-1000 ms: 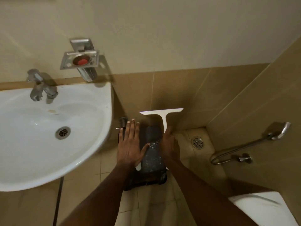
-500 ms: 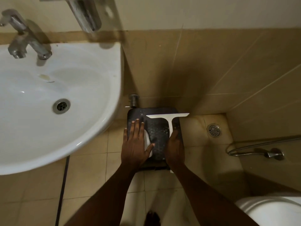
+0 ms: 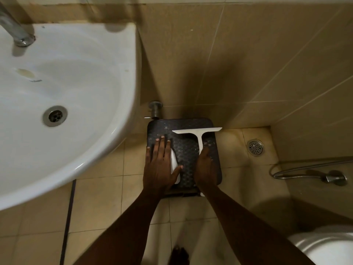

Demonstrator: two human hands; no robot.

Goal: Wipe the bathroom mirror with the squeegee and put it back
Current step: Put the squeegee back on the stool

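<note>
White squeegee (image 3: 198,137) over a dark woven-pattern stool (image 3: 188,150) beside the sink (image 3: 114,131): right hand (image 3: 205,166) grips its handle; left hand (image 3: 159,165), fingers straight, rests on a white object (image 3: 174,163) on the stool.

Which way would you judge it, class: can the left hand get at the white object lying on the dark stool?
Probably yes. The left hand already lies flat over the white object on the dark stool, fingers straight; nothing stands between them. The right hand holds the squeegee apart.

White T-shaped squeegee (image 3: 198,137): blade toward 12 o'clock, handle toward 6, gripped at its lower end, over dark stool (image 3: 186,150).
</note>
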